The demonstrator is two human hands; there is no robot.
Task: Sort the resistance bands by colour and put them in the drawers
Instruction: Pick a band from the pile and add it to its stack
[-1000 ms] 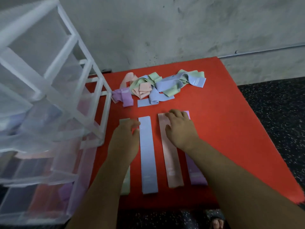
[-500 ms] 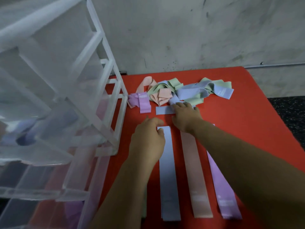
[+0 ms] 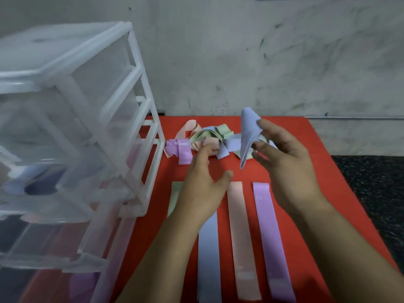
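My right hand [image 3: 284,167] pinches a light blue band [image 3: 248,132] and holds it up above the red table [image 3: 323,171]. My left hand [image 3: 203,189] hovers open beside it, fingers reaching toward a tangled pile of bands [image 3: 205,141] in pink, green, blue and purple. Flat in a row on the table lie a green band [image 3: 175,197], a blue band [image 3: 207,254], a pink band [image 3: 240,232] and a purple band [image 3: 269,232]. The green and blue strips are partly hidden by my left arm.
A clear plastic drawer unit [image 3: 83,136] with a white frame stands at the left, on the table's edge, with blue, pink and purple bands showing inside. A grey wall [image 3: 262,57] runs behind. Dark speckled floor [image 3: 371,189] lies to the right.
My right hand has picked a blue band out of the pile and lifted it. My left hand has risen off the flat strips and opened. The camera has tilted up.
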